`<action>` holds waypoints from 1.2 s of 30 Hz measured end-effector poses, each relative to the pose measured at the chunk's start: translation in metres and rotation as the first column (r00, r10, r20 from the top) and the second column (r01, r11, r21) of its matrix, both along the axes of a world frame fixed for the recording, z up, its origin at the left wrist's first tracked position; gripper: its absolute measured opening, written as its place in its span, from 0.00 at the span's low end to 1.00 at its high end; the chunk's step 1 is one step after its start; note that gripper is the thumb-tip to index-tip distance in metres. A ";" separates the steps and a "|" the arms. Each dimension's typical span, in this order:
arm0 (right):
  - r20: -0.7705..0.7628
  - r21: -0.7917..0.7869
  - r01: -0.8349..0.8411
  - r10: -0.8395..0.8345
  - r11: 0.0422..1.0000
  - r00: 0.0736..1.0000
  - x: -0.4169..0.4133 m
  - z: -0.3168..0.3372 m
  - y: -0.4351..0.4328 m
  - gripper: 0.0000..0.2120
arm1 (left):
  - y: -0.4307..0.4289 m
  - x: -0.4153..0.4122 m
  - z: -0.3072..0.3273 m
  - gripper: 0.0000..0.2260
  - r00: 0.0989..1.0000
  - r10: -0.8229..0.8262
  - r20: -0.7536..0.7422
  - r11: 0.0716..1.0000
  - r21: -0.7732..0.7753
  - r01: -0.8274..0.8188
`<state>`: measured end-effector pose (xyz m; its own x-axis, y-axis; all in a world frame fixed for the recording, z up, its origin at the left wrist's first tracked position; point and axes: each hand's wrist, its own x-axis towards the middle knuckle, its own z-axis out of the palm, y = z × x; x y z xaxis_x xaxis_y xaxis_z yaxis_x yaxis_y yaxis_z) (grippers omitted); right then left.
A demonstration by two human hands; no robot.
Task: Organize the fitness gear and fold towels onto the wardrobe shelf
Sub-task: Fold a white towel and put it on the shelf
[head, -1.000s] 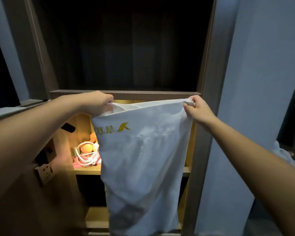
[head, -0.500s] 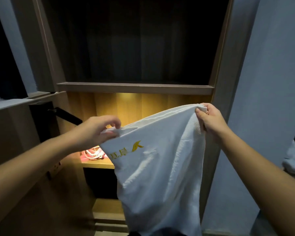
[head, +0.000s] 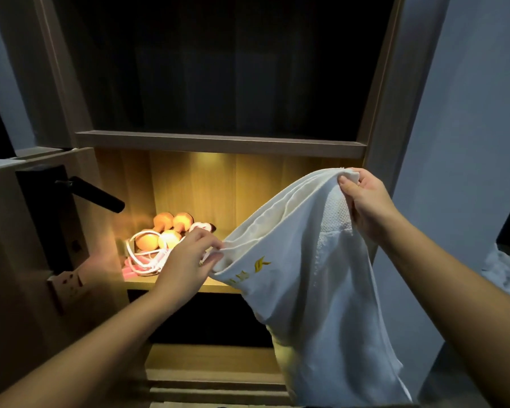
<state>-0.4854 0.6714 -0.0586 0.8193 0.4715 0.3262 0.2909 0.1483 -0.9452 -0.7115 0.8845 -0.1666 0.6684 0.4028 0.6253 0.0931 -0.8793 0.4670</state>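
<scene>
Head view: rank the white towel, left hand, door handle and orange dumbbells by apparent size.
1. white towel, by far the largest.
2. left hand, though it is nearer the camera.
3. orange dumbbells and door handle: too alike to rank.

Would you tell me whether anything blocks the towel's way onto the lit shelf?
Nothing visible stands in front of the shelf. The dumbbells and rope fill its left side; the towel itself hides the right side, so that part cannot be judged.
</scene>
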 end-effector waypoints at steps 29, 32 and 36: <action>-0.038 -0.030 0.127 -0.128 0.992 0.991 0.030 -0.004 -0.032 0.12 | -0.024 0.004 0.006 0.07 0.982 -0.187 -0.040 0.771 0.613 0.172; -0.038 -0.046 0.126 -0.128 0.991 0.991 0.030 -0.006 -0.030 0.12 | -0.015 0.003 0.006 0.08 0.972 -0.198 -0.126 0.812 0.534 0.235; 0.032 -0.139 0.140 -0.136 0.980 0.990 0.034 -0.009 -0.027 0.10 | 0.004 0.004 0.015 0.10 0.979 -0.042 -0.201 0.888 0.442 0.129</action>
